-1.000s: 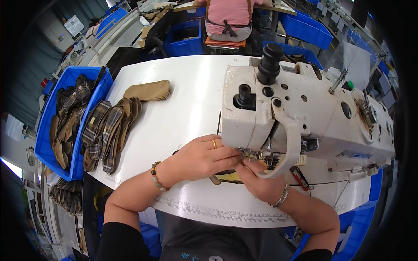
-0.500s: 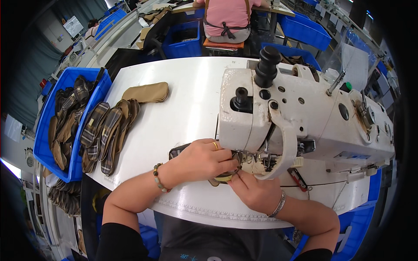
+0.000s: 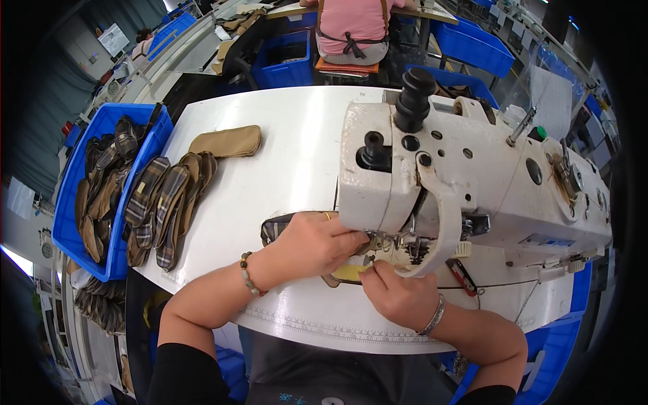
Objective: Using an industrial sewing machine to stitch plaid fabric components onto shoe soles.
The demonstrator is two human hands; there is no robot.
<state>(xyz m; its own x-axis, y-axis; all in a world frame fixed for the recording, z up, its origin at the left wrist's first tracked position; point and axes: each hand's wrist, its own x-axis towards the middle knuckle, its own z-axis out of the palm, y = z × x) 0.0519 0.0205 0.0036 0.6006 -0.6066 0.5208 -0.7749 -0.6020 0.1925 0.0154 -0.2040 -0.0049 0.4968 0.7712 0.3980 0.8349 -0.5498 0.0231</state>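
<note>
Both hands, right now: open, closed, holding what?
Left hand: curled over the plaid piece; grip cannot be told.
Right hand: closed at the yellow piece; anything pinched is too small to tell.

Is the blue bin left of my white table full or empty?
Not empty: plaid and brown pieces lie piled in the blue bin; its bottom is hidden, so I cannot tell how full.

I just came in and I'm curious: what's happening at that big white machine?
Someone is working at a white sewing machine. The left hand rests over a plaid piece, and the right hand is at the edge of a yellow patch, under the machine's front. More plaid pieces lie on the table, beside a blue bin holding others.
</note>
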